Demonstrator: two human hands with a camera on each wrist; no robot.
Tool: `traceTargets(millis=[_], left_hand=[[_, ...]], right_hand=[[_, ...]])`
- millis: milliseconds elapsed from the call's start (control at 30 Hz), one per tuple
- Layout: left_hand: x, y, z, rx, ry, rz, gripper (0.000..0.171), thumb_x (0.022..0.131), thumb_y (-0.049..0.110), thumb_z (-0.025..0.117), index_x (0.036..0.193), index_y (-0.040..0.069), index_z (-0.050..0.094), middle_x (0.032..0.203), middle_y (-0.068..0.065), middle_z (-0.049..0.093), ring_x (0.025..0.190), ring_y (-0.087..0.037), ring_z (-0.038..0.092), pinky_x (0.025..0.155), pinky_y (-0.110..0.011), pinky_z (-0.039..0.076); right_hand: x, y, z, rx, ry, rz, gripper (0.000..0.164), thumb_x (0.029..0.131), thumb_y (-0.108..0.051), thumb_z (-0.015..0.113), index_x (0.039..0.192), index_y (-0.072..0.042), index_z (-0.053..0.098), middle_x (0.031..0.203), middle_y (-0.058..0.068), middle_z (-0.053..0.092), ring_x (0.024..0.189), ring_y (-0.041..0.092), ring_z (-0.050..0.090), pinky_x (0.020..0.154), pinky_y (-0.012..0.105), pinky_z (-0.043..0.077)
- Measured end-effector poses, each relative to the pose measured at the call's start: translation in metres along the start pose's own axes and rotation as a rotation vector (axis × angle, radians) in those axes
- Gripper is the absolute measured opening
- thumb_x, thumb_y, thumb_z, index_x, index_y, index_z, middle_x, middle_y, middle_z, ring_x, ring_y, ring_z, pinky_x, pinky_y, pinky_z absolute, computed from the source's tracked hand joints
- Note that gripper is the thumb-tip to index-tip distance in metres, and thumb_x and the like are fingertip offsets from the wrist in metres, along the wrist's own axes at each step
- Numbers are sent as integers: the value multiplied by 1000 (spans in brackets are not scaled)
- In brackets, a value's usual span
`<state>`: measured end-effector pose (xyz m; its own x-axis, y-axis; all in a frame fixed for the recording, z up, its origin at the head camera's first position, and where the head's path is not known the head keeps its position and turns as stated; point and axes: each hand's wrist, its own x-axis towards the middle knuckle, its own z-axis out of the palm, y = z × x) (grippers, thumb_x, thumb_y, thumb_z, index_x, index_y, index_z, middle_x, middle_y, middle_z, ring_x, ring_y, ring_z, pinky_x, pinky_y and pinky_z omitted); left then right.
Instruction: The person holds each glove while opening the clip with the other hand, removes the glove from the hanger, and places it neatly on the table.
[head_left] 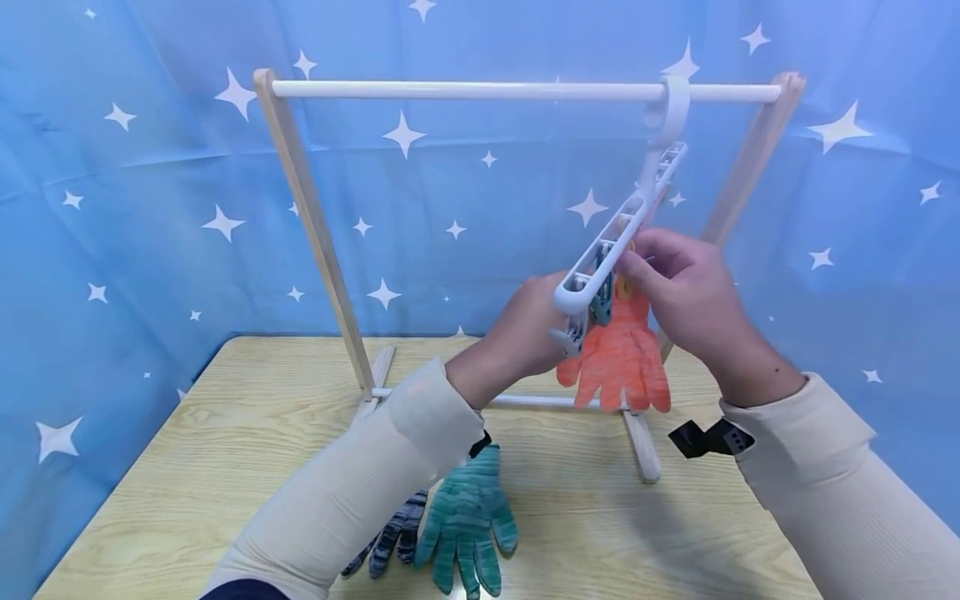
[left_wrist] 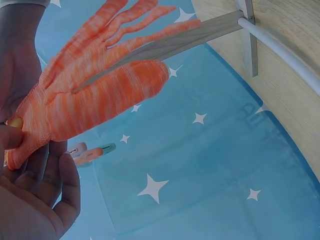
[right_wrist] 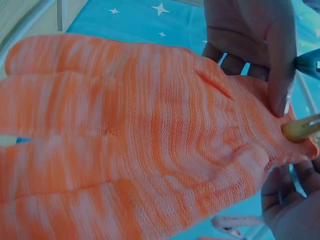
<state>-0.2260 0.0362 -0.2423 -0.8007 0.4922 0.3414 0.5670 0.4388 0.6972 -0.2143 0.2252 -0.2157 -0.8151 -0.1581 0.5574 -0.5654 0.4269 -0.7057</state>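
An orange knitted glove (head_left: 622,358) hangs fingers down beneath a white clip hanger (head_left: 633,218). At its cuff my right hand (head_left: 693,292) pinches the fabric from the right. My left hand (head_left: 528,325) holds the cuff from the other side, its fingers partly behind the hanger in the head view. A yellow clip (right_wrist: 302,128) sits on the cuff edge between the hands in the right wrist view. Nearer the hanger's front end hang a teal clip (head_left: 602,292) and a grey clip (head_left: 573,332), both without a glove.
The hanger hooks over the white bar (head_left: 465,90) of a wooden-legged rack (head_left: 311,208) on the table (head_left: 202,467). On the tabletop lie a green glove (head_left: 468,525) and a dark striped glove (head_left: 397,533), partly under my left sleeve. A starry blue cloth (head_left: 450,183) stands behind.
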Motion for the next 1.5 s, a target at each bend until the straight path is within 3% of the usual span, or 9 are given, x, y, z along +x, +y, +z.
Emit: traceTargets(millis=[233,533,733,900,1100,1233,1367,1500], left_hand=[[-1,5,2,-22,-11,-32,23,99,11,61,122,14,62,92,-2,65,73,-15,60,57,-21,50],[-5,1,4,-42,9,24,8,102,24,58,103,18,62,73,0,55,58,-14,53,48,-24,44],[-8,0,6,-71,6,23,11,101,27,60,106,17,64,76,2,59,63,-15,59,51,-26,50],[-12,-4,8,-82,14,5,16,101,28,59,111,17,65,80,5,63,67,-14,61,55,-27,53],[-18,-10,14,-60,32,7,11,101,28,59,102,18,64,73,2,57,61,-13,56,51,-24,47],[-24,-15,21,-79,12,5,12,102,28,58,100,17,64,72,2,58,55,-12,54,47,-23,45],[-32,-20,29,-90,-15,-18,13,102,28,57,102,17,64,72,3,59,52,-12,52,45,-23,43],[-41,-22,38,-113,-69,-46,14,102,29,57,96,18,62,71,2,57,53,-13,50,44,-24,42]], right_hand=[[-2,-3,-1,-18,34,-23,15,99,-18,63,105,-10,74,73,-7,63,66,13,53,59,23,46],[-2,-4,-1,-17,68,-36,18,99,-16,63,107,-5,75,81,-12,68,74,8,56,68,18,46],[-2,-5,-2,1,88,-31,14,97,-15,65,104,-10,77,80,-13,70,73,7,59,66,18,47],[-3,-5,-2,-5,94,-20,16,97,-17,66,106,-8,76,81,-13,70,75,7,59,67,18,48],[-3,-6,-1,1,81,34,22,96,-20,67,114,-10,74,100,-10,73,91,12,62,74,20,50],[-3,-5,-1,68,78,61,21,95,-15,68,115,-12,73,110,-7,73,100,13,65,78,21,50],[-3,-5,-1,196,85,73,25,91,-7,71,116,-9,73,104,-3,74,96,13,68,77,20,53],[-4,-5,-2,202,66,81,26,92,-9,70,118,-8,71,101,-1,72,96,15,68,77,22,53]])
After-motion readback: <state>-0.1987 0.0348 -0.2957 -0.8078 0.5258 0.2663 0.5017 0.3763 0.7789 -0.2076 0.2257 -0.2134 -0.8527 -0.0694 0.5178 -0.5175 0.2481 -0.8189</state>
